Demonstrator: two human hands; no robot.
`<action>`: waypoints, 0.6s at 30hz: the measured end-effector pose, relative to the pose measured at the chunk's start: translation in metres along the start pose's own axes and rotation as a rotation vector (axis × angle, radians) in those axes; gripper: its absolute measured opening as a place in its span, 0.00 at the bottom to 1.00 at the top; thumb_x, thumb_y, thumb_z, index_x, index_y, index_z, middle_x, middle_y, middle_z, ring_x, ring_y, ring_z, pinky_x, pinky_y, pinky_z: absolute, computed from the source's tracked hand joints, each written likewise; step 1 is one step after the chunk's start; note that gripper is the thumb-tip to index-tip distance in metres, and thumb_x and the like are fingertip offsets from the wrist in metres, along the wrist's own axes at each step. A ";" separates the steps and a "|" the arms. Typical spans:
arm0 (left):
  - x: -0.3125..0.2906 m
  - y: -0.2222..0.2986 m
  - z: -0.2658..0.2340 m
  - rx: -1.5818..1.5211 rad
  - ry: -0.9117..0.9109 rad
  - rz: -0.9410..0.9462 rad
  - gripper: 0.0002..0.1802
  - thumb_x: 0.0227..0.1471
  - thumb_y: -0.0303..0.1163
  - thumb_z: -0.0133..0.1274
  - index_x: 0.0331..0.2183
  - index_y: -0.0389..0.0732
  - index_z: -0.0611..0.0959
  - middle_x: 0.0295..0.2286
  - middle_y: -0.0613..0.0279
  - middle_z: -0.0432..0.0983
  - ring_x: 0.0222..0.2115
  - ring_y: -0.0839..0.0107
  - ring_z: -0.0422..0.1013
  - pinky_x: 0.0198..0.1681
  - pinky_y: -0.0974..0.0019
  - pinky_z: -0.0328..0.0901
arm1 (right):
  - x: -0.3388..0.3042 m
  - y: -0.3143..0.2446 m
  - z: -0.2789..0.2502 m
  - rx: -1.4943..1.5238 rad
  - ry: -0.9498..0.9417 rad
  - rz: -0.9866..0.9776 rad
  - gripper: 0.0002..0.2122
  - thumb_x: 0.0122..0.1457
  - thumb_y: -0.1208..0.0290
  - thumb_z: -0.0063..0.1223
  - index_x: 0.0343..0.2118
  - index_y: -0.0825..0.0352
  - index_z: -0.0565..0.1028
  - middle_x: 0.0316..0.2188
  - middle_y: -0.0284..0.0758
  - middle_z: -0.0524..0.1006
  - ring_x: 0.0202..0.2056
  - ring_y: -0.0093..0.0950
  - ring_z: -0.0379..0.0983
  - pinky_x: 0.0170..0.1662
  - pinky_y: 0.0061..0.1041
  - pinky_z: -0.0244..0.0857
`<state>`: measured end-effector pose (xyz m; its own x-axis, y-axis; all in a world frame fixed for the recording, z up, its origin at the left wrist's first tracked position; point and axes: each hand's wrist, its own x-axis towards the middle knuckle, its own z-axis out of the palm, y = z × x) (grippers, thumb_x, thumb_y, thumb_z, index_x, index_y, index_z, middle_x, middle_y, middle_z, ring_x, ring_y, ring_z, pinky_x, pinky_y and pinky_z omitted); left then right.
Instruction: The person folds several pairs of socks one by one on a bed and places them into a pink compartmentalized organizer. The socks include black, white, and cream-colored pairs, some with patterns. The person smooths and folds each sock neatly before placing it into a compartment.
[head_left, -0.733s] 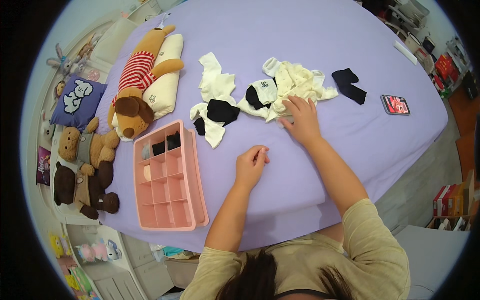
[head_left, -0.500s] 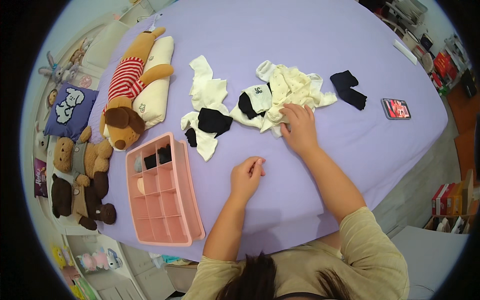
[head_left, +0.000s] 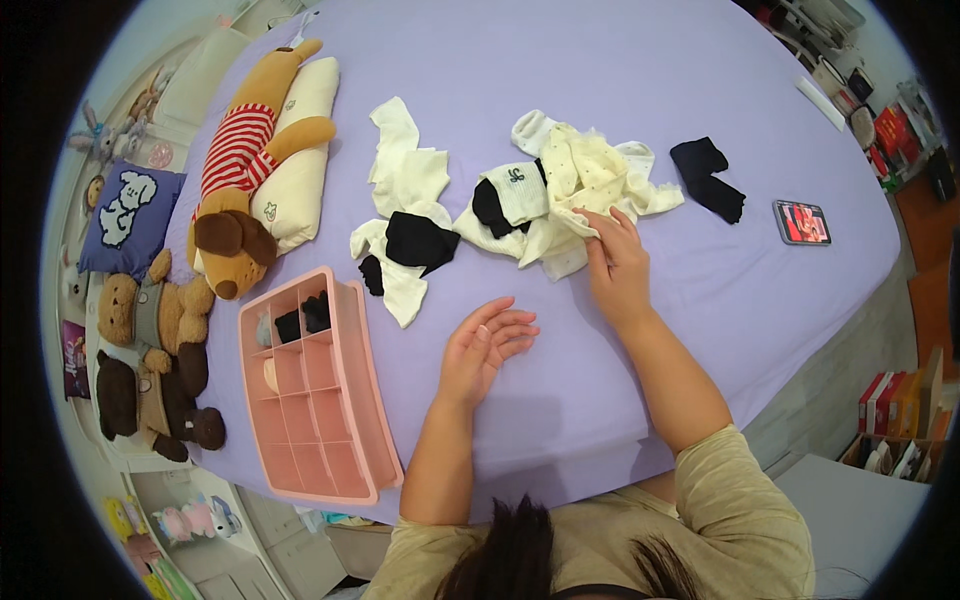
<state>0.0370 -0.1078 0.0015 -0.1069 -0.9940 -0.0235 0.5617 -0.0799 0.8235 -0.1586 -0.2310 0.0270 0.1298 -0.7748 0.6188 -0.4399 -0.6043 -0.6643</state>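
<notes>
My right hand (head_left: 622, 272) is at the near side of a pile of light socks, its fingers and thumb pinching the edge of a cream dotted cloth (head_left: 580, 180) with a frilly rim. My left hand (head_left: 484, 350) hovers over the bed, open and holding nothing, fingers loosely curled and apart. Left of the cream cloth lies a white sock (head_left: 519, 193) with a small dark emblem, a black sock (head_left: 490, 208) partly under it. Farther left, white socks (head_left: 410, 178) lie spread out, with a black sock (head_left: 422, 243) across them.
A pink divided box (head_left: 392, 440) stands at the left, a few back compartments holding rolled dark and light items. Beyond it lie a plush dog (head_left: 238, 150) in red stripes and teddy bears (head_left: 185, 325). To the right are black socks (head_left: 708, 180) and a phone (head_left: 802, 222).
My left hand has opened from a loose fist. My right hand has shifted slightly right and nearer, its fingers drawing together on the cloth's edge. The view has tilted a little.
</notes>
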 end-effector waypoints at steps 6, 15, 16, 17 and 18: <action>0.005 0.006 0.002 -0.119 -0.113 -0.089 0.41 0.59 0.50 0.48 0.60 0.30 0.56 0.53 0.36 0.64 0.55 0.47 0.64 0.61 0.49 0.57 | -0.006 0.014 0.000 0.842 0.016 0.667 0.09 0.64 0.72 0.46 0.43 0.68 0.77 0.38 0.34 0.80 0.41 0.23 0.75 0.50 0.28 0.67; 0.001 0.005 0.008 -0.159 -0.167 -0.199 0.60 0.47 0.58 0.60 0.66 0.46 0.41 0.60 0.37 0.51 0.60 0.46 0.57 0.62 0.46 0.55 | -0.036 0.000 -0.003 2.186 -0.392 0.672 0.20 0.69 0.62 0.34 0.61 0.64 0.60 0.60 0.38 0.65 0.62 0.37 0.60 0.64 0.44 0.53; -0.001 0.006 0.010 -0.158 -0.142 -0.216 0.63 0.45 0.59 0.61 0.66 0.48 0.40 0.61 0.37 0.50 0.60 0.46 0.57 0.61 0.45 0.55 | -0.043 -0.003 -0.003 2.206 -0.417 0.658 0.20 0.69 0.62 0.33 0.61 0.64 0.60 0.60 0.38 0.64 0.62 0.37 0.59 0.65 0.45 0.52; -0.003 0.008 0.014 -0.125 -0.129 -0.222 0.64 0.43 0.60 0.62 0.66 0.48 0.39 0.61 0.37 0.51 0.59 0.47 0.58 0.61 0.45 0.56 | -0.050 -0.006 -0.004 2.224 -0.437 0.649 0.21 0.69 0.61 0.33 0.62 0.63 0.59 0.61 0.37 0.64 0.62 0.37 0.59 0.65 0.45 0.51; -0.005 0.011 0.020 -0.091 -0.117 -0.228 0.66 0.41 0.61 0.63 0.66 0.49 0.39 0.61 0.38 0.52 0.59 0.47 0.58 0.60 0.45 0.57 | -0.056 -0.007 -0.008 2.269 -0.365 0.712 0.21 0.69 0.62 0.33 0.62 0.64 0.59 0.61 0.39 0.63 0.62 0.39 0.59 0.65 0.47 0.51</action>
<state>0.0277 -0.1018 0.0220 -0.3303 -0.9346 -0.1320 0.5833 -0.3121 0.7499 -0.1703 -0.1817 0.0000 0.6491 -0.7046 0.2869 0.7436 0.6672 -0.0439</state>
